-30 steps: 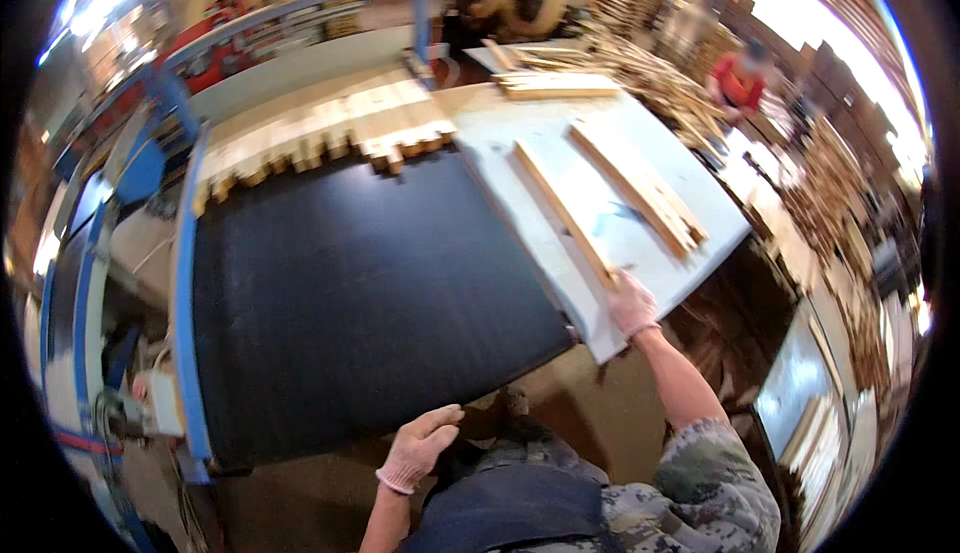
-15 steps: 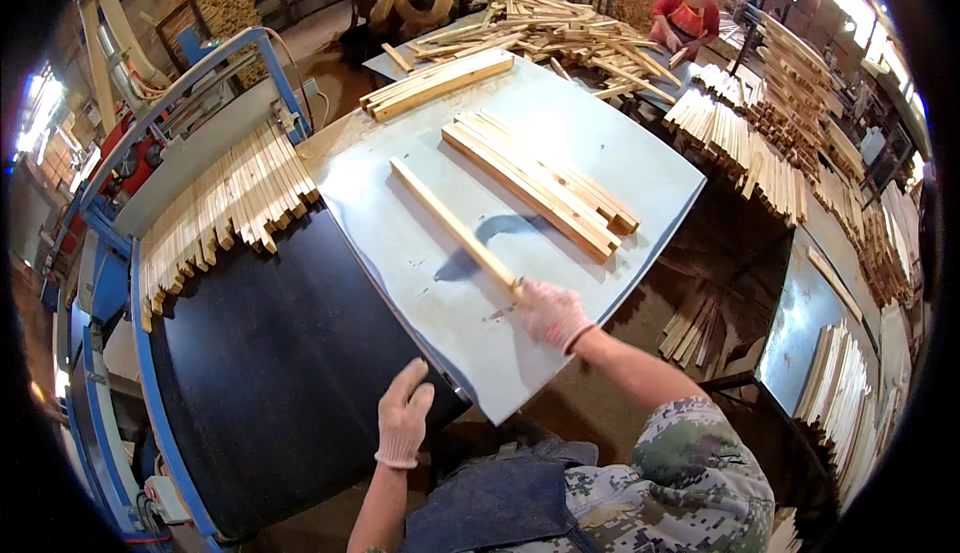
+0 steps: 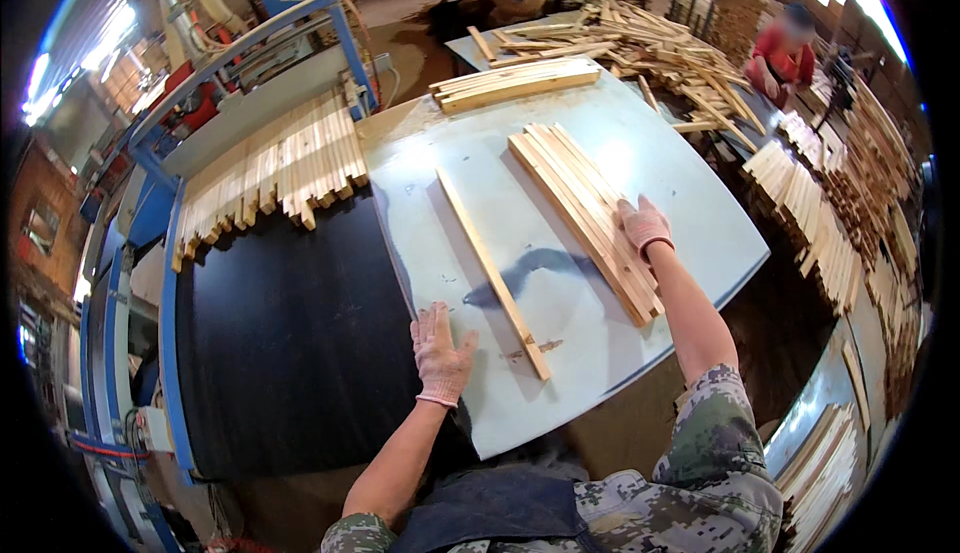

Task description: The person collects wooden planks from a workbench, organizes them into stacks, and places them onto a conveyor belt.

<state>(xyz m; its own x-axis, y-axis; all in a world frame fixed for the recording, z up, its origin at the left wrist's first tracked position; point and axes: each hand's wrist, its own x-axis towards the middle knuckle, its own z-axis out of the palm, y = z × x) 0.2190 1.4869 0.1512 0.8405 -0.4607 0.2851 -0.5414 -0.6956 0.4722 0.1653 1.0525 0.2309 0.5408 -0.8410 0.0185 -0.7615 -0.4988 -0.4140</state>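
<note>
My left hand (image 3: 441,355), in a pale knitted glove, is spread palm down by the table's left edge, fingers apart and holding nothing. My right hand (image 3: 643,225), gloved the same way, rests against the right side of a group of wooden strips (image 3: 575,208), its fingers partly extended over the outermost one. These strips lie side by side, their near ends uneven. Between my hands a single wooden strip (image 3: 492,273) lies alone, slanting across the grey metal-topped table (image 3: 690,283).
Left of the table is a black conveyor belt (image 3: 290,353) in a blue frame, with a row of strips (image 3: 275,168) at its far end. Another strip bundle (image 3: 515,85) lies at the table's far edge. Behind it is a loose wood heap (image 3: 650,48). A person in red (image 3: 785,58) works at far right.
My right hand has let go of the single strip and moved to the group on the right, whose strips now lie closer together. My left hand has come forward and spread out.
</note>
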